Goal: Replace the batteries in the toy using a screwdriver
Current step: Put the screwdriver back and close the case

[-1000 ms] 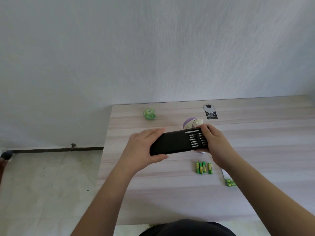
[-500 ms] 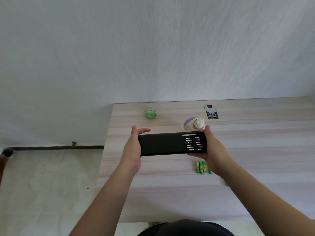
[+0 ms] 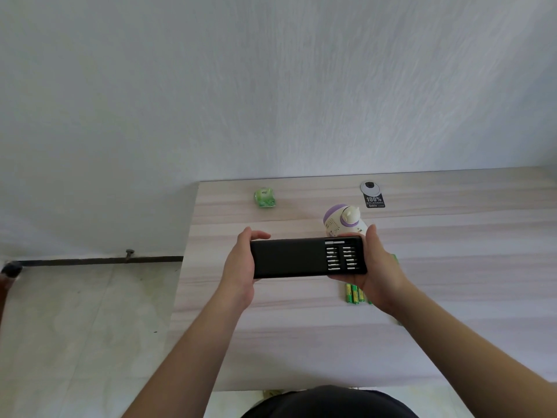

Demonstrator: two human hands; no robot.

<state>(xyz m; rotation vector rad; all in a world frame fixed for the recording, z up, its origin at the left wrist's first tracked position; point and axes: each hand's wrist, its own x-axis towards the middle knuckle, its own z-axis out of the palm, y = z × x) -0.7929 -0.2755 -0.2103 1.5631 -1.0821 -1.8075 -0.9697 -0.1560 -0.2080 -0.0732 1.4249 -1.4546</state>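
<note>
Holding a long black screwdriver bit case (image 3: 307, 258) level above the worktop (image 3: 301, 342), the person grips it at both ends. Nearest the camera, a dark garment fills the bottom edge, and two bare forearms reach forward from it over the pale wood-grain surface. The left hand (image 3: 241, 267) wraps the case's left end, thumb curled over the far edge and palm against the end. The right hand (image 3: 376, 273) cups the right end, fingers underneath and thumb up along the far corner. At that right end the case shows two columns of small silver bits (image 3: 342, 258) set in black; the rest of its face is plain black.

Just under and nearer than the right hand, several green and yellow batteries (image 3: 354, 294) lie side by side on the worktop, partly hidden by the wrist. A sliver of something green shows past the right hand's outer edge, too little to name.

Just beyond the case, near the right thumb, the white and purple toy (image 3: 343, 223) lies on the worktop, apart from both hands. Farther back to the left sits a small green packet (image 3: 264, 198), well apart from the toy. Near the far edge, beyond the toy, lies a black and grey tag (image 3: 373, 196) printed "100%". A white textured wall (image 3: 271, 86) rises behind, and pale floor tiles (image 3: 75, 327) show to the left.
</note>
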